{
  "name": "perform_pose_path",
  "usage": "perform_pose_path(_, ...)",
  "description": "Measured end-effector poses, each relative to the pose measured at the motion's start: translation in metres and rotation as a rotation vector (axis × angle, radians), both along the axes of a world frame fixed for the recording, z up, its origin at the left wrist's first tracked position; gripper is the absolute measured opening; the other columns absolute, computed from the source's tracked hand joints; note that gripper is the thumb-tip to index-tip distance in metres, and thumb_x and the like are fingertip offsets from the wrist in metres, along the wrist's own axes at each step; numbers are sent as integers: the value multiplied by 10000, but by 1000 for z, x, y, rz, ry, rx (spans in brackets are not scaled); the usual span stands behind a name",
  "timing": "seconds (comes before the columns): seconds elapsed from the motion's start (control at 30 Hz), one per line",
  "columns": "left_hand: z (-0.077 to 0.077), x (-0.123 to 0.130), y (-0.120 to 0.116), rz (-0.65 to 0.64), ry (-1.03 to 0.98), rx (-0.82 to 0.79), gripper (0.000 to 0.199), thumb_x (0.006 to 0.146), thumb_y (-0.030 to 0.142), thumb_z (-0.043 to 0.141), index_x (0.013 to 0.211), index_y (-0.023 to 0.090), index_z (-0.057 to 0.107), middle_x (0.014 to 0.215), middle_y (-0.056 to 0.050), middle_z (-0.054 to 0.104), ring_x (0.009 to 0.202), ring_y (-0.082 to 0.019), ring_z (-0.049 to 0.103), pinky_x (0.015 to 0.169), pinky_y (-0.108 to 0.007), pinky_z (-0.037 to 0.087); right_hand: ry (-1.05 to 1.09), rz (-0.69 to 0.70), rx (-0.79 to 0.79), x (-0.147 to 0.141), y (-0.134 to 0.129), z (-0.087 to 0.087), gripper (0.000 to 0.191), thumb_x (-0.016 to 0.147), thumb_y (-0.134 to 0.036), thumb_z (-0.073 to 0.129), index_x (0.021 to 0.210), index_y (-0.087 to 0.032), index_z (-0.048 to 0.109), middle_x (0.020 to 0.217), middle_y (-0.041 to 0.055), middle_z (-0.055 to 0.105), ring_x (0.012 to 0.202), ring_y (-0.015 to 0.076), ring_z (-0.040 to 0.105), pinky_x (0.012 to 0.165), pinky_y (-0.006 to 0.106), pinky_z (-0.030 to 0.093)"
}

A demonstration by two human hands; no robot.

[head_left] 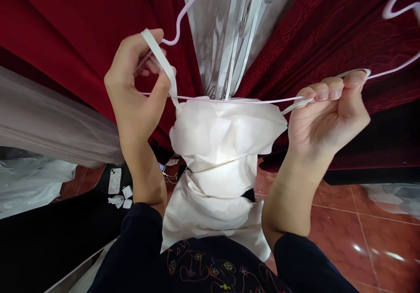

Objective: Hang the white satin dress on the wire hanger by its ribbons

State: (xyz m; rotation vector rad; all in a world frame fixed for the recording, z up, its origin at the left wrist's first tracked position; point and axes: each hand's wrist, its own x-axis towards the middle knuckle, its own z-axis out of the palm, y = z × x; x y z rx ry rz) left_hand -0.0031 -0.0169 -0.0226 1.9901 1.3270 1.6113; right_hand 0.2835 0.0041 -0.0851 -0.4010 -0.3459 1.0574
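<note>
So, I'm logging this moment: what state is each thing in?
Garment: unfolded, creased
Hanger: held, unhung
Left strap: stretched taut
Right strap: partly hidden
Left hand: holding hanger and left strap
Right hand: closed on hanger and right strap
White phone: lying, back up
Red curtains: hanging

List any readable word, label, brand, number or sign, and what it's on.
None readable.
White garment, pink hanger: no lettering visible.
White phone: case markings too small to read.
White adapter: any print too small to read.
Dark shirt: stitched coloured motifs, no legible letters.
</note>
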Motion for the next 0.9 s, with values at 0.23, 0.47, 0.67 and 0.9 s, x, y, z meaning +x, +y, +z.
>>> perform_pose_path(0.23,14,6,15,-66,212,-68,349,913,-66,636,1012,267,660,802,-3,399,734,-154,425,727,-267,456,-30,-2,16,6,1,-1,342,1070,-232,158,821,-207,391,655,-60,196,506,23,331,554,179,434)
perform_pose_path(0.47,18,9,14,32,275,-73,269,1031,27,461,916,233,589,742,-8,400,672,-176,405,684,-332,358,-67,-18,-23,7,1,1,360,1070,-228,148,795,-204,380,673,-45,163,508,25,320,554,172,428)
perform_pose_path(0.67,-7,6,27,71,-147,36,221,1013,47,603,831,167,639,740,-1,453,636,-108,445,628,-289,389,-49,3,11,1,-2,-2,344,1061,-218,167,802,-207,394,665,-50,212,515,31,352,581,188,458)
perform_pose_path(0.9,-47,17,16,-218,-1093,-104,435,1143,502,207,1016,257,543,749,15,536,854,-107,646,857,-244,571,11,36,-5,-18,-1,-6,284,1048,-222,254,819,-202,420,632,-68,330,547,26,474,658,191,562)
